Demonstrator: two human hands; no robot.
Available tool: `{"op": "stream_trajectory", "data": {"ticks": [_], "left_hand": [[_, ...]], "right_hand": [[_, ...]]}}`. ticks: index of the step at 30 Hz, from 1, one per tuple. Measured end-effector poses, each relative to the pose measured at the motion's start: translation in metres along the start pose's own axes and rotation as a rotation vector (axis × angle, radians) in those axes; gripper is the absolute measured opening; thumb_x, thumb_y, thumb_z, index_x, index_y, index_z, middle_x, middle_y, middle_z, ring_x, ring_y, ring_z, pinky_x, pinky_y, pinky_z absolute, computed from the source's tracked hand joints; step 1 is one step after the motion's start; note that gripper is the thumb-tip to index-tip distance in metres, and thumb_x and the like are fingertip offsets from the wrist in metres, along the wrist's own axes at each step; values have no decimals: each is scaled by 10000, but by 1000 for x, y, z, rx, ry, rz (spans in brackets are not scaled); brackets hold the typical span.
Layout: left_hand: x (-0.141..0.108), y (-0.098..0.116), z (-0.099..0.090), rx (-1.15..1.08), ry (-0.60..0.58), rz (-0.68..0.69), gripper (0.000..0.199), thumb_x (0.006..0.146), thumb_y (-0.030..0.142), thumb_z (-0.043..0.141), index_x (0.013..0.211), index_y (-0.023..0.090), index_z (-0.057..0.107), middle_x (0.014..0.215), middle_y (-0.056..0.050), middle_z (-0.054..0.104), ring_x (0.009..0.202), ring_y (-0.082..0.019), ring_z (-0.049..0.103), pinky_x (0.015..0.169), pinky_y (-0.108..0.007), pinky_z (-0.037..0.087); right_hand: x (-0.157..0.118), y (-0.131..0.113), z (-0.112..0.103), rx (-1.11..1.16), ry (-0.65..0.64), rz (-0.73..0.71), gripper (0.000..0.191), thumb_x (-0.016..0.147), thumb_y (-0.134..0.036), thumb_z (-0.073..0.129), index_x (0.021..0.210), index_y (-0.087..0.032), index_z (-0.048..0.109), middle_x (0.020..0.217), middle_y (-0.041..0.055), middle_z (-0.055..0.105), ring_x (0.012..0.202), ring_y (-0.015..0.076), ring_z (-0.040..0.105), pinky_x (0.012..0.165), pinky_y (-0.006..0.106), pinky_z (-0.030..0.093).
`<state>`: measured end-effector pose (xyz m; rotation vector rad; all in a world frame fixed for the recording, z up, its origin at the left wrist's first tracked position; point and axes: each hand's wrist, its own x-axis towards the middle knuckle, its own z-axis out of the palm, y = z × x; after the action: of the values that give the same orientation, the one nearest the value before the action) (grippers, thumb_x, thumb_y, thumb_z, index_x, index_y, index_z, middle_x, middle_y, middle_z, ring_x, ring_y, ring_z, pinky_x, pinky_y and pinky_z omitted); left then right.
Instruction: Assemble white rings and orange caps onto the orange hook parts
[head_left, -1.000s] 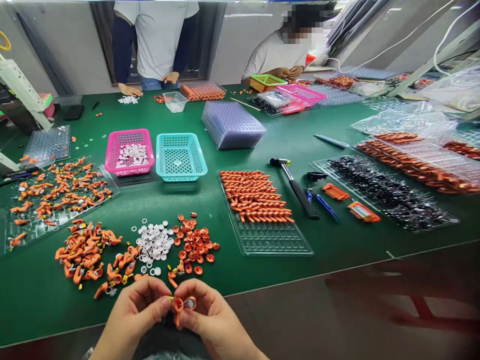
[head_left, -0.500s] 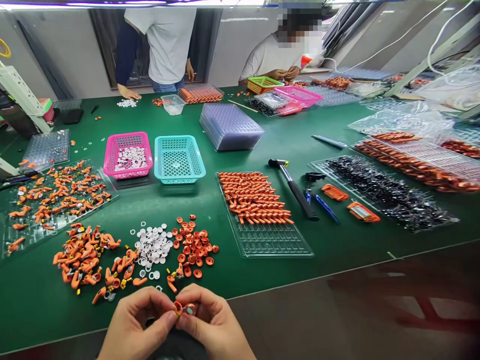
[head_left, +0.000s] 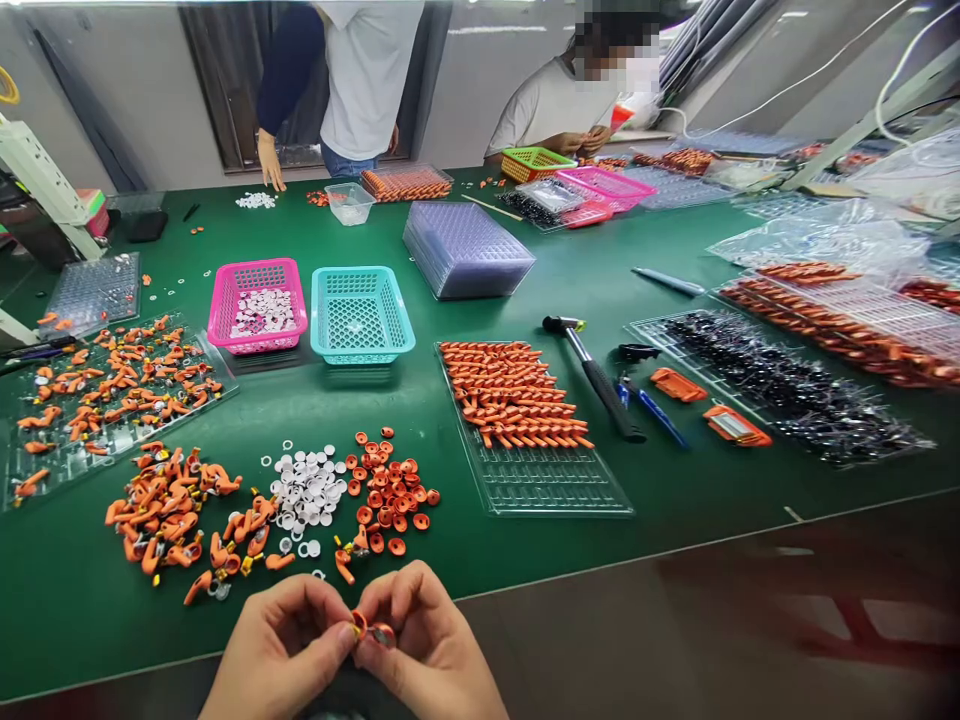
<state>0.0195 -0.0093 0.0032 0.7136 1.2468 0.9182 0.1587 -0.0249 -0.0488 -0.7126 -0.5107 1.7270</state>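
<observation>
At the table's front edge, my left hand (head_left: 289,645) pinches an orange earbud shell (head_left: 359,621) with a bit of yellow at its rim. Close against it, my right hand (head_left: 429,640) grips a round orange earbud cap (head_left: 384,635) with a grey disc inside. The two pieces sit side by side between my fingertips; whether they are joined is hidden. Just beyond my hands lie loose orange earbud shells (head_left: 169,505) with yellow tabs, a heap of white discs (head_left: 307,488) and a scatter of orange caps (head_left: 394,490).
Beyond stand a pink basket (head_left: 298,340) with white pieces and a turquoise basket (head_left: 409,345). A clear tray (head_left: 555,490) with rows of orange earbuds lies right of centre, beside a hammer (head_left: 600,385) and blue pliers (head_left: 660,415). Two co-workers are across the table.
The right hand's cap has tilted slightly, and its disc shows less. Across the table, a standing co-worker's hand has lifted from beside the white pieces. The view has shifted a little.
</observation>
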Motion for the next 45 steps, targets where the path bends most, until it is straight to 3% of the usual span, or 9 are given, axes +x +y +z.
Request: {"op": "stream_trajectory", "data": {"ticks": [4,9,13,18,23,29,37,45], "left_hand": [[2,-3,1,-8,18,-9,392,534,473,903,577,148,686,536,16,615,526,-96,482,529,-190,380],[3,-5,4,-28,47,-10,382,522,437,909,554,155,653,506,40,567,505,-87,440,521,-189,368],[2,-4,4,-24,48,-9,352,531,400,907,563,160,653,514,40,572,511,-95,451,533,-199,384],[3,-6,1,-35,20,-15,347,558,409,899,592,160,660,533,41,582,521,-95,463,537,-197,386],[3,-9,0,-28,18,-14,370,569,433,896,589,153,655,555,35,588,543,-94,466,546,-190,378],[2,-13,-3,-22,-4,3,387,588,462,887,624,141,674,584,14,622,580,-108,520,576,-188,396],[4,-16,-5,53,-19,55,330,641,431,856,646,152,679,596,8,628,575,-121,534,568,-201,416],[3,-15,-2,68,-2,71,350,656,465,838,665,162,663,630,-2,628,626,-142,553,609,-219,443]], "right_hand": [[-2,2,3,-25,53,-14,348,698,-182,869,639,-194,526,795,2,704,719,117,605,675,210,476],[-1,5,-3,-161,54,-98,159,716,-184,849,671,-216,700,834,13,689,775,149,649,701,235,511],[-1,6,-8,-281,19,-87,46,743,-244,829,773,-260,797,885,42,678,813,180,661,709,264,543],[-1,12,-10,-326,27,-145,158,739,-319,830,895,-309,806,882,35,666,759,166,655,679,254,554],[-4,12,-7,-430,48,-253,151,807,-336,775,957,-335,789,919,41,686,754,162,661,676,246,545],[-7,5,-3,-533,40,-349,164,833,-280,752,988,-325,780,893,49,712,767,174,673,682,250,558],[-7,1,-3,-629,48,-367,170,827,-262,751,994,-272,779,882,75,727,745,194,691,683,279,591],[-4,-2,-7,-723,-64,-481,414,810,-83,716,1139,-332,725,966,56,731,800,197,713,712,265,599]]}}
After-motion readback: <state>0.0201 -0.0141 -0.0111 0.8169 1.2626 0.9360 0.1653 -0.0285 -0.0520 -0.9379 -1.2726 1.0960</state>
